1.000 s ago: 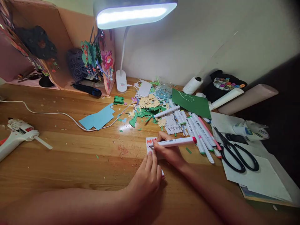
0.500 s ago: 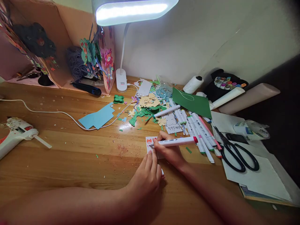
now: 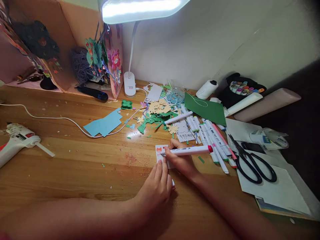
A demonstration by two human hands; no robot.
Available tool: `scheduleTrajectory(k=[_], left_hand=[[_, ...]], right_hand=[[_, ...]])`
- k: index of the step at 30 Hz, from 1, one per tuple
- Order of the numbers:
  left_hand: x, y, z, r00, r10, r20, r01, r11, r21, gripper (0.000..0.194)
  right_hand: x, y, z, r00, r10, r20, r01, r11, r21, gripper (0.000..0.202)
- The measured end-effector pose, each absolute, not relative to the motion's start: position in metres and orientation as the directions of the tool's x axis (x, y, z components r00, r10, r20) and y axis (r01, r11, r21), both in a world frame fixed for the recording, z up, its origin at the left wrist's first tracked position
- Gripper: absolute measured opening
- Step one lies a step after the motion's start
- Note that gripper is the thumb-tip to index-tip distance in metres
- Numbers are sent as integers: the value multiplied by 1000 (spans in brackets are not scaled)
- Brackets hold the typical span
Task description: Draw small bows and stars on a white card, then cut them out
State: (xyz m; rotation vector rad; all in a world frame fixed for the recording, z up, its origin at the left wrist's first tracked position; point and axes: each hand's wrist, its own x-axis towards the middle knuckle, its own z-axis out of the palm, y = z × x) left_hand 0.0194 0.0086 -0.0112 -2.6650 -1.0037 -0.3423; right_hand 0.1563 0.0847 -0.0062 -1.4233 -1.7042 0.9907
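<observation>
A small white paper card [image 3: 159, 159] lies on the wooden table with an orange-red animal face and a small bow outline drawn on it. My left hand [image 3: 156, 186] rests over the card's lower edge, fingers stretched out and pressing it down. A short white piece [image 3: 173, 183], perhaps a marker end, pokes out beside that palm; the rest is hidden. In my right hand [image 3: 182, 161] is a white marker [image 3: 188, 150] with a red end, gripped like a pen. Its dark tip touches or nearly touches the card by the bow.
Behind the card lie paper scraps [image 3: 158, 111] and several loose markers [image 3: 212, 140]. Black-handled scissors [image 3: 250, 163] rest on white sheets at right. A glue gun [image 3: 21, 143] is at left, near blue paper [image 3: 103, 123] and a white cable. A lamp [image 3: 129, 85] stands behind.
The marker tip has shifted slightly right along the bow, which shows more of its outline. My left hand stays in place. The view has tilted a little.
</observation>
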Motion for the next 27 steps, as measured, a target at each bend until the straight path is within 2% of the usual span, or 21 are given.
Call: scheduleTrajectory(k=[12,27], left_hand=[[20,9,-13,713,622,324,689,-706,-160,37],[19,9,-10,736,631,246,668,-736,-110,33]], right_hand=[[157,85,-5,-181,983,9,440,90,-893,27],[156,84,-5,-170,985,24,455,100,-885,31]])
